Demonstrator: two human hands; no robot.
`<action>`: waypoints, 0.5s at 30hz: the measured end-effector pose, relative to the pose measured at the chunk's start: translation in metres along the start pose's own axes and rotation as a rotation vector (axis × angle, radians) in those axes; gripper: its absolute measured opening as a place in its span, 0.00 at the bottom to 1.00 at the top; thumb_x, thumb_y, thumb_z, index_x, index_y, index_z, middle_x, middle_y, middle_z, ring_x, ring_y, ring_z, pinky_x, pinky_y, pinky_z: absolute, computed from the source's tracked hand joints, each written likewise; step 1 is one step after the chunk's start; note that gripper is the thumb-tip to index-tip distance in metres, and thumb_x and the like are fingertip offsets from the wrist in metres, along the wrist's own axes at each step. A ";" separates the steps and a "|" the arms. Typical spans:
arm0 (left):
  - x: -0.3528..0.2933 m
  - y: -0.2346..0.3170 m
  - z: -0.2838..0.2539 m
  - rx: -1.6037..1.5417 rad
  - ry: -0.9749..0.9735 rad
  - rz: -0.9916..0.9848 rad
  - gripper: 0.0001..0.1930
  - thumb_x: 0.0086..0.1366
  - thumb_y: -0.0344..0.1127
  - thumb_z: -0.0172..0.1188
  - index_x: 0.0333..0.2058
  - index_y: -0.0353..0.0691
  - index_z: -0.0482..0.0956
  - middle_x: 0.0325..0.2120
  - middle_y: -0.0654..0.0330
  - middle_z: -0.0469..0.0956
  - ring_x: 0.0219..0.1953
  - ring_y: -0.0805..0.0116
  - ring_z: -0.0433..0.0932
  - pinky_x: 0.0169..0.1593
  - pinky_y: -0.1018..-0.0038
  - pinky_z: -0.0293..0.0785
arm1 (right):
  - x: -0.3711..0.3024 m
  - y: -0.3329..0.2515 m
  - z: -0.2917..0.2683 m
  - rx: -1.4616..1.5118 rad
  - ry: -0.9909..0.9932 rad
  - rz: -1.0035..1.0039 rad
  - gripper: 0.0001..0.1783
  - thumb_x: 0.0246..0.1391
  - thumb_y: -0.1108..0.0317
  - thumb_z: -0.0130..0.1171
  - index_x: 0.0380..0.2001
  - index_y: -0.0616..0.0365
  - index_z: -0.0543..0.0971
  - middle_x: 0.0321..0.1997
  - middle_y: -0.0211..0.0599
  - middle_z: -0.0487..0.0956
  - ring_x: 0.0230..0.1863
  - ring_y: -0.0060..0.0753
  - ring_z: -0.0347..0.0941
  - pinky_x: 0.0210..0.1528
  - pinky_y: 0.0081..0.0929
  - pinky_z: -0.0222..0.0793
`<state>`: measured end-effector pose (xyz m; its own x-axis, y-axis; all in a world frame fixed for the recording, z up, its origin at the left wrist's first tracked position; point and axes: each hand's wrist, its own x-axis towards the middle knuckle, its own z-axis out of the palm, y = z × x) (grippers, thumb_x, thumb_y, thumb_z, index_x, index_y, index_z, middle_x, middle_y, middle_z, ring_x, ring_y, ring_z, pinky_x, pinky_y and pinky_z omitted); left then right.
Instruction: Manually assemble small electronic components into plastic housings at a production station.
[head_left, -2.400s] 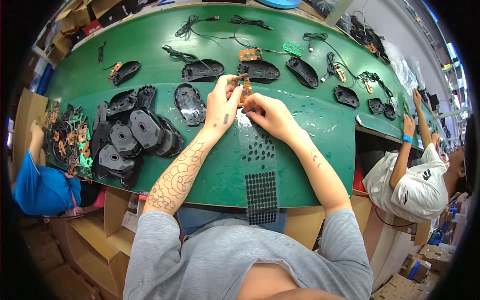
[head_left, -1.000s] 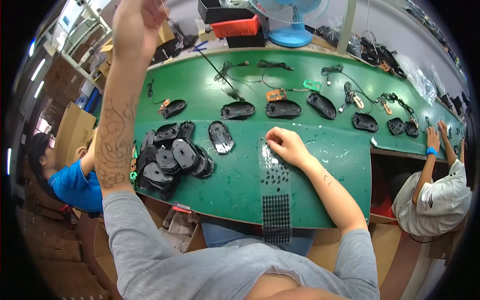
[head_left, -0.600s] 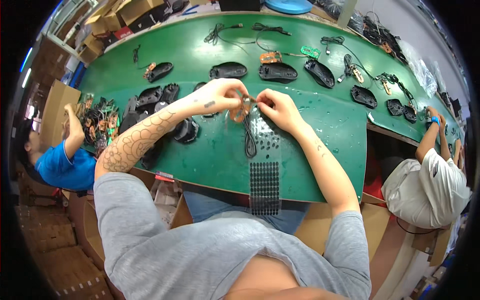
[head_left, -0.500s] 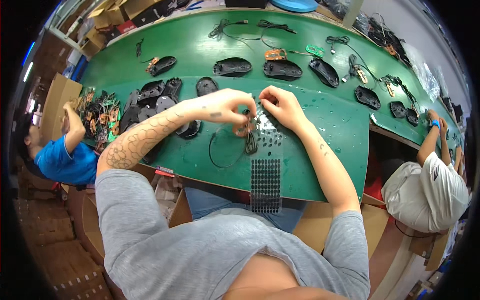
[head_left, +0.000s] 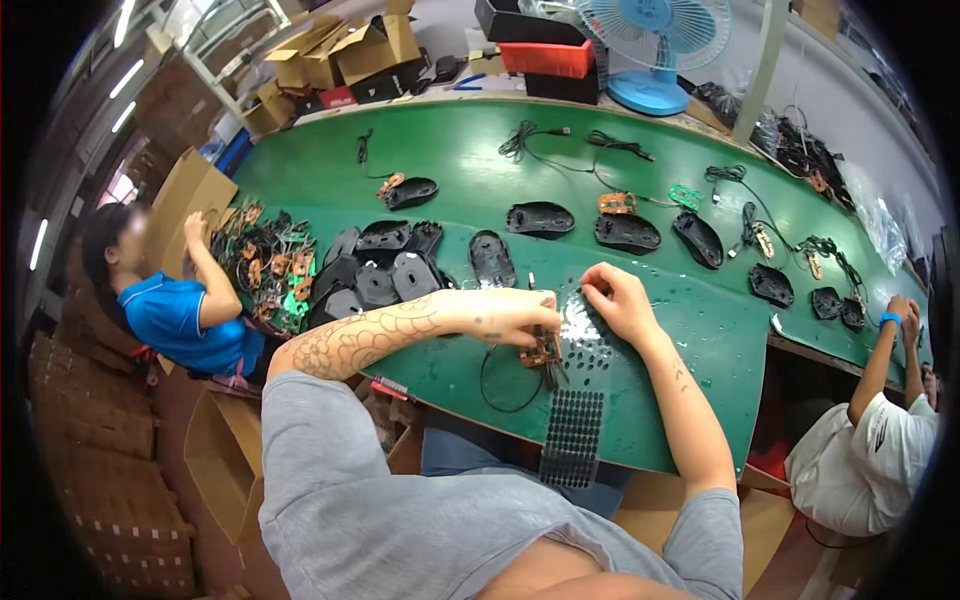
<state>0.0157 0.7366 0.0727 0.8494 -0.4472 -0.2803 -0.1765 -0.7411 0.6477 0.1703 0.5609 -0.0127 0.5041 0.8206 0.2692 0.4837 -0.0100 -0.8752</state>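
My left hand (head_left: 524,322) is closed on a small orange circuit board (head_left: 541,347), its fingers over the top edge. A thin black cable (head_left: 486,385) loops from the board onto the green table. My right hand (head_left: 618,300) is held with finger and thumb curled together above the far end of a clear sheet; anything between the tips is too small to make out. That sheet of black oval stickers (head_left: 573,438) hangs over the table's near edge. A black mouse shell (head_left: 491,259) lies beyond my left hand.
Black mouse shells (head_left: 378,285) are piled left of centre, beside heaped circuit boards and cables (head_left: 270,262). More shells (head_left: 627,232) lie across the green table (head_left: 455,150). A blue fan (head_left: 655,50) stands behind. One person (head_left: 185,310) sits left, another (head_left: 850,460) right.
The view has tilted up and shifted left, bringing the fan and boxes into view. My left hand still grips the circuit board, which is now more visible; my right hand stays near the sticker sheet.
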 end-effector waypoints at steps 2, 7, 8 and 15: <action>0.001 -0.001 -0.007 0.084 0.032 -0.006 0.12 0.57 0.29 0.59 0.41 0.41 0.74 0.41 0.56 0.72 0.34 0.61 0.72 0.40 0.68 0.71 | 0.001 0.002 0.000 -0.018 -0.009 0.010 0.05 0.49 0.74 0.58 0.32 0.61 0.77 0.25 0.32 0.77 0.23 0.26 0.67 0.29 0.22 0.66; 0.007 -0.008 -0.017 0.090 -0.144 -0.114 0.10 0.55 0.29 0.61 0.36 0.39 0.74 0.36 0.57 0.74 0.33 0.62 0.73 0.38 0.71 0.71 | 0.002 0.001 0.002 0.018 -0.013 0.024 0.05 0.50 0.75 0.58 0.33 0.61 0.77 0.25 0.29 0.77 0.22 0.20 0.64 0.28 0.18 0.63; 0.007 -0.010 -0.017 0.095 -0.142 -0.107 0.10 0.55 0.29 0.61 0.36 0.39 0.74 0.36 0.57 0.74 0.33 0.62 0.73 0.38 0.71 0.71 | 0.002 0.001 0.002 0.011 -0.008 0.022 0.05 0.50 0.75 0.58 0.33 0.61 0.77 0.25 0.29 0.77 0.22 0.20 0.64 0.28 0.18 0.63; -0.023 -0.011 0.003 -0.263 0.017 -0.173 0.08 0.53 0.27 0.61 0.33 0.39 0.75 0.33 0.58 0.74 0.33 0.64 0.72 0.36 0.72 0.71 | 0.003 0.000 0.002 0.013 -0.021 0.038 0.05 0.50 0.75 0.58 0.33 0.61 0.77 0.26 0.30 0.77 0.23 0.23 0.66 0.28 0.19 0.65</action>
<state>-0.0035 0.7535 0.0699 0.8642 -0.3155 -0.3919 0.1044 -0.6495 0.7531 0.1706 0.5639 -0.0128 0.5069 0.8316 0.2269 0.4549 -0.0345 -0.8899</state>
